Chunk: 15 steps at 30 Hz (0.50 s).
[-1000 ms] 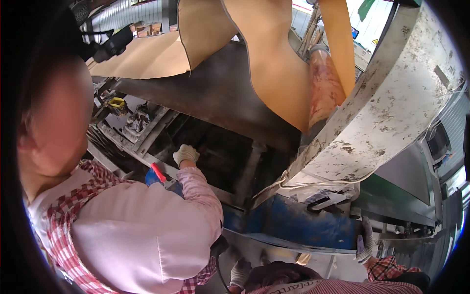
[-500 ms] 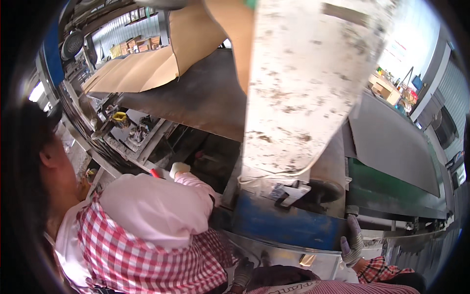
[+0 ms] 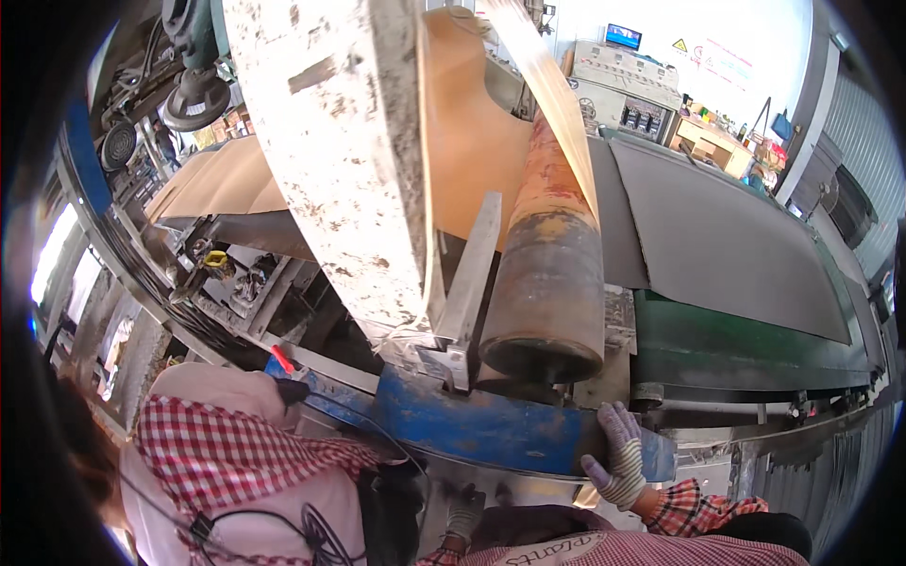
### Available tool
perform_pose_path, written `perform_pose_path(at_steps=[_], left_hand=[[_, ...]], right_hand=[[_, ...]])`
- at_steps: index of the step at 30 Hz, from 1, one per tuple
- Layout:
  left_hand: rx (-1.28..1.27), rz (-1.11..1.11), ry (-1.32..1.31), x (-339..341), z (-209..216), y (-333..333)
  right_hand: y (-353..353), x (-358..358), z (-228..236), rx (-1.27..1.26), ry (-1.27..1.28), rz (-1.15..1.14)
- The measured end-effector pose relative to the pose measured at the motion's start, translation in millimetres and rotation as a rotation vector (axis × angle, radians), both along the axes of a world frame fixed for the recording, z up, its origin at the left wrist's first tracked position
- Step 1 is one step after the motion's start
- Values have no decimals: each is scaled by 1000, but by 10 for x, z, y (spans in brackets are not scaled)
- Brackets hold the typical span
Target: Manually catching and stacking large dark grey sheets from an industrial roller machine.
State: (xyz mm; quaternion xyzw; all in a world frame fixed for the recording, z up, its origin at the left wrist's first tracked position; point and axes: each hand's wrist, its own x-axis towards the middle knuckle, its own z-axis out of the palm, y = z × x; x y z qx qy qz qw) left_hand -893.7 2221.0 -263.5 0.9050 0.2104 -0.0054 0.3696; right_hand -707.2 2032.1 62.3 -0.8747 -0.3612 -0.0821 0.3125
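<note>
My right hand [image 3: 618, 462], in a striped grey-and-white glove, rests against the right part of a blue metal beam [image 3: 500, 436], fingers stretched out and apart, holding nothing. Lower down, before my apron, hangs my left hand [image 3: 464, 514] in a dark grey glove. Its fingers look extended, with nothing seen in them, though they are dim. Behind the beam lies a big worn roller [image 3: 547, 283], its end facing me. A tall white, dirt-spotted machine column [image 3: 330, 160] stands left of the roller, and a tan sheet [image 3: 472, 123] hangs beyond it.
Close on my left a co-worker in a pink shirt and checked apron [image 3: 226, 434] bends over, beside black cables [image 3: 321, 538]. At right, a grey sheet [image 3: 727, 236] lies on a green conveyor bed [image 3: 727, 344]. A control console [image 3: 628, 80] stands at the back.
The view has swung, bringing the column leftward and the roller into sight. My right hand has come onto the blue beam. The co-worker has bent lower, and their white-gloved hand is out of sight.
</note>
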Motion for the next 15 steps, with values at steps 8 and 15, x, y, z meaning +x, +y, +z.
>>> perform_pose_path(at_steps=[8, 15], left_hand=[[-21, -238, 205, 359, 93, -27], [-150, -28, 409, 653, 170, -102]], right_hand=[[17, -29, -21, 9, -30, 21], [99, 104, 135, -176, -120, 162]])
